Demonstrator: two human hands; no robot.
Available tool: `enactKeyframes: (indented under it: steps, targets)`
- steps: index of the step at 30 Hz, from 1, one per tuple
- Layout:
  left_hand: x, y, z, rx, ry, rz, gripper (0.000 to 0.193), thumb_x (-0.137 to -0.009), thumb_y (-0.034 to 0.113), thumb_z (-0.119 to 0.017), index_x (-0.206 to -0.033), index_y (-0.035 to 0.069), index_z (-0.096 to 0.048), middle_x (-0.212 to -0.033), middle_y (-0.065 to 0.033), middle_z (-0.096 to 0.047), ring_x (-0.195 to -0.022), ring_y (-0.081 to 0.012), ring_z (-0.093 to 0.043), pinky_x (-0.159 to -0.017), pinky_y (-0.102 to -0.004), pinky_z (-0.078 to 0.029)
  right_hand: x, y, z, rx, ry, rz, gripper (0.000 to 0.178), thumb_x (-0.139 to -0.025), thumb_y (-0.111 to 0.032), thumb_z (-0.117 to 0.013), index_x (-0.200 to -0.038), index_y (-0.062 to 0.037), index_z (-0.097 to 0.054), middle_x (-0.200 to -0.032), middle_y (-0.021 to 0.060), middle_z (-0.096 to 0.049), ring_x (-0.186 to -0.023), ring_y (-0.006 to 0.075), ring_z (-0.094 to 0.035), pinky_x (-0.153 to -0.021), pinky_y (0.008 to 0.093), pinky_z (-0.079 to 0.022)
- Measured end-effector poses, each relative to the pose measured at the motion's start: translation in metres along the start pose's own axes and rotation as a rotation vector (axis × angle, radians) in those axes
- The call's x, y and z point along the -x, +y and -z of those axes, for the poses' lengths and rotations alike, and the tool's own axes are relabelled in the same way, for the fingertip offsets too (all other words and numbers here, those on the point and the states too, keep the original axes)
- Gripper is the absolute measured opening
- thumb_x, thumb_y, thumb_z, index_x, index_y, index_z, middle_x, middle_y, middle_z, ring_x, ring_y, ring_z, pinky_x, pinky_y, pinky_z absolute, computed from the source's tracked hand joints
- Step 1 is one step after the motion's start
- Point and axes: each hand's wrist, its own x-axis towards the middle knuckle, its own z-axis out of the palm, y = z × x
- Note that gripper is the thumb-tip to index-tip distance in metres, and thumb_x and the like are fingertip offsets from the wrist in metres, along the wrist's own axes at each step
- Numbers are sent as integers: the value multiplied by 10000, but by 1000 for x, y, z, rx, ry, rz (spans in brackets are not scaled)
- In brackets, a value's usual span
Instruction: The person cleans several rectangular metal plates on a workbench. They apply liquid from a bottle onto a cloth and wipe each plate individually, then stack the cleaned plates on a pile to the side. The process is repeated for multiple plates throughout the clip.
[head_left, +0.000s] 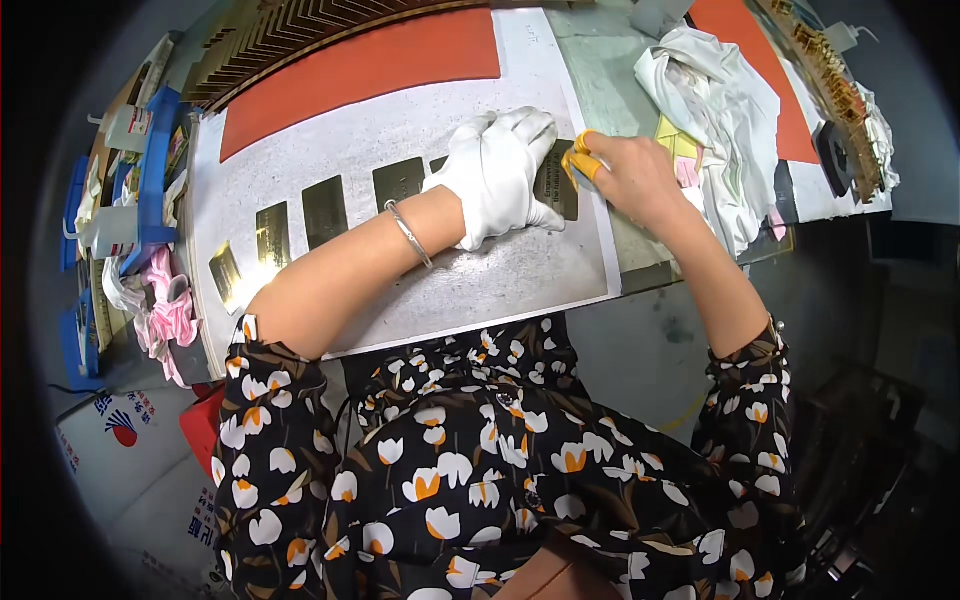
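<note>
A row of dark metallic cards lies on the white work sheet (480,290). My left hand (495,180), in a white glove, lies palm down with its fingers stretched out, covering one card in part and reaching onto the card at the right end (563,195). My right hand (635,178) is bare apart from yellow finger cots (583,158). Its fingers are bent together at the right edge of that end card; what they hold, if anything, is hidden. Further left lie another dark card (400,183), one more dark card (324,212) and a shiny gold-toned card (272,238).
Behind the row is a red mat (370,80), with a slotted rack of cards (300,40) beyond it. White cloths (710,110) are heaped to the right. On the left stand blue bins (155,170) with white bottles (115,232) and a pink cloth (168,310).
</note>
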Motion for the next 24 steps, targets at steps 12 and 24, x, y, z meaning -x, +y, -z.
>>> enactKeyframes:
  steps: [12,24]
  targets:
    - [-1,-8,35,164,-156,169,903,-549,588,-692,-1196,12,-438,-1255,-167,-447,-1192,-316,-403,-1000,-442,-311,-21,-7,32,-193,6,-290,223,-801,-261,-572,-879,-53,-583,-681,200,-598,-690,370,-582,-628,447,-432]
    - [25,-19,10,-79,52,85,916,-593,604,-653,-1236,-10,-432,-1315,-176,-382,-1266,-312,-309,-1046,-490,-213,-44,-40,-6,-11,-55,-309,225,-730,-183,-569,-889,-25,-584,-752,190,-634,-738,353,-618,-650,446,-472]
